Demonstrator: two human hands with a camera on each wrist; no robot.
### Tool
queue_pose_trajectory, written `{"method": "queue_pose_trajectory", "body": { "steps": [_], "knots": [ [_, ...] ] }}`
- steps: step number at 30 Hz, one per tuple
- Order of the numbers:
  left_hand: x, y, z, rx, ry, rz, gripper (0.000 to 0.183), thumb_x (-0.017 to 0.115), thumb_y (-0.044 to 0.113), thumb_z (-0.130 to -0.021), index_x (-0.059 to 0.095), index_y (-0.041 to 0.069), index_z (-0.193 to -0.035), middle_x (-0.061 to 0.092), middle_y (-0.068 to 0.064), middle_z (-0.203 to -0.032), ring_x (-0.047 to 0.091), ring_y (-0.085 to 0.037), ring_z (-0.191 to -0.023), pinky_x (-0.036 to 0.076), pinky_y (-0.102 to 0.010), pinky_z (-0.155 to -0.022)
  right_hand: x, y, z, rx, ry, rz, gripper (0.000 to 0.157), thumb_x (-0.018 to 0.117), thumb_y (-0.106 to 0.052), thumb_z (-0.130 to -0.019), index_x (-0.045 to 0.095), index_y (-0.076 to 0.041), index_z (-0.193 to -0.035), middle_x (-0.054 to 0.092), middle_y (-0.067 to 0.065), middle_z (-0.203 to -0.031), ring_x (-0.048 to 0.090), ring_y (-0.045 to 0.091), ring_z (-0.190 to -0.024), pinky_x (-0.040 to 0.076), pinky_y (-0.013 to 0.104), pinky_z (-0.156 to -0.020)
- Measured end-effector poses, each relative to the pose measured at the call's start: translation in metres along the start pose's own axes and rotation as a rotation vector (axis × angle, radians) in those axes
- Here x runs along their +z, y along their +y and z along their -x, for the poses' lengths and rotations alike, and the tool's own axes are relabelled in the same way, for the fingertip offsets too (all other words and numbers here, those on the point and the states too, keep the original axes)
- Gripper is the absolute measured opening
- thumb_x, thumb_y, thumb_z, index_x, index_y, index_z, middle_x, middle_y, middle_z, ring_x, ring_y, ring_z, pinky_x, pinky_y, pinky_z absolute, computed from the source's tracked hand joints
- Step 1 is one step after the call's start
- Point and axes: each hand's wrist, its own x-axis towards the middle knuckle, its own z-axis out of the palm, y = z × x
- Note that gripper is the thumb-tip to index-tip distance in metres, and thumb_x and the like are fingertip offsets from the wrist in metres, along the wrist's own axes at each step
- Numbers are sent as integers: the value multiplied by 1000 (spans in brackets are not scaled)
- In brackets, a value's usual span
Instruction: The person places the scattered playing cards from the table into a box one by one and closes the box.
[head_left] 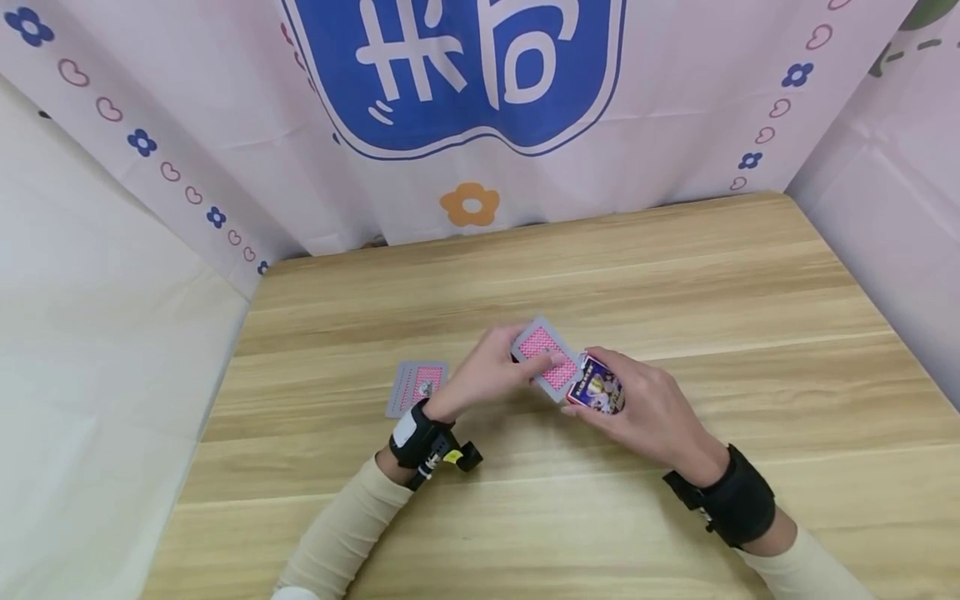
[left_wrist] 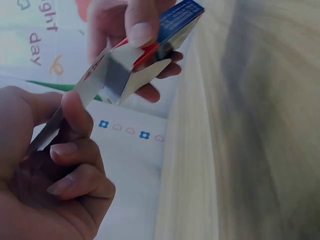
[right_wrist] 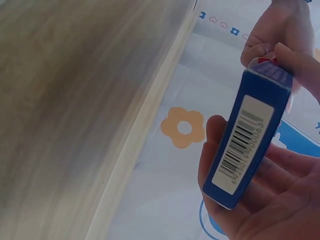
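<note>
In the head view my left hand (head_left: 487, 375) pinches pink-backed playing cards (head_left: 542, 343), thumb across their patterned backs. The far end of these cards meets the mouth of a card box (head_left: 600, 387), which my right hand (head_left: 663, 417) grips round its sides. A pale flap (left_wrist: 145, 80) stands out from the box's mouth in the left wrist view, close by the cards' end. From the right wrist, the box's blue end with a barcode label (right_wrist: 240, 145) faces the camera. More pink-backed cards (head_left: 408, 387) lie spread on the table, left of my left hand.
The wooden table (head_left: 675, 292) reaches back to a white printed cloth (head_left: 300, 183) with a blue emblem. Pale cloth walls (head_left: 112, 333) rise at both sides. Each wrist carries a black strap (head_left: 738, 500) with a camera.
</note>
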Motion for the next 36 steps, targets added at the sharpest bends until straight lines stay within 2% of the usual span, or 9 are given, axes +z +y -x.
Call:
{"method": "queue_pose_trajectory", "body": {
  "steps": [4,8,11,16,21,25,29,32,36],
  "knots": [
    [12,0,0,38,83,-6,23,66,29,-105,69,11,-118,77,-5,-96,73,-35,-80,60,-35,-64,0,-1,-1,-4,3,0,78,96,-38,-74,63,2,-133,77,15,-104,64,10,-72,49,20,-58],
    [25,0,1,53,124,-37,23,64,31,-106,70,12,-118,76,-2,-96,71,-22,-78,58,-30,-65,1,-2,-1,-2,10,-16,76,96,-37,-74,64,1,-131,76,11,-97,61,8,-69,48,19,-56],
    [35,1,1,52,90,-63,25,61,36,-107,69,15,-119,74,1,-96,66,-11,-78,55,-25,-67,1,-1,0,-3,16,-20,75,96,-36,-74,64,1,-130,76,10,-96,61,8,-69,48,20,-57],
    [42,3,1,6,22,-49,35,45,44,-112,66,18,-123,70,2,-96,60,-6,-80,51,-23,-70,2,1,-1,3,25,-22,73,95,-33,-75,64,3,-130,77,14,-100,65,12,-72,52,22,-58],
    [35,2,0,-33,4,102,48,28,40,-116,65,11,-123,57,0,-91,54,-19,-83,46,-24,-74,-1,1,-2,28,33,-21,72,94,-30,-77,63,6,-131,77,19,-108,69,16,-75,54,24,-60],
    [30,0,-3,-52,-54,194,33,38,30,-115,64,9,-112,50,1,-87,49,-27,-85,42,-30,-77,-2,1,-2,18,37,-18,72,95,-28,-76,63,7,-130,77,20,-106,69,15,-74,54,22,-59],
    [33,-7,-5,-150,-134,312,17,53,31,-110,60,16,-109,55,5,-89,51,-16,-86,44,-33,-80,-1,1,-2,-4,51,-25,72,96,-28,-74,64,5,-129,78,18,-101,68,14,-72,52,21,-58],
    [36,-13,-7,-218,-175,377,19,57,37,-108,56,18,-110,57,6,-88,50,-15,-80,42,-28,-74,0,1,-2,-9,54,-29,72,96,-29,-73,64,5,-129,78,18,-101,68,14,-72,51,20,-58],
    [32,-17,-6,-197,-193,275,24,56,43,-108,59,19,-113,60,5,-93,53,-14,-84,43,-28,-74,0,0,-2,-18,53,-32,72,96,-30,-74,64,5,-129,78,19,-103,70,15,-73,52,20,-58]
  ]
}}
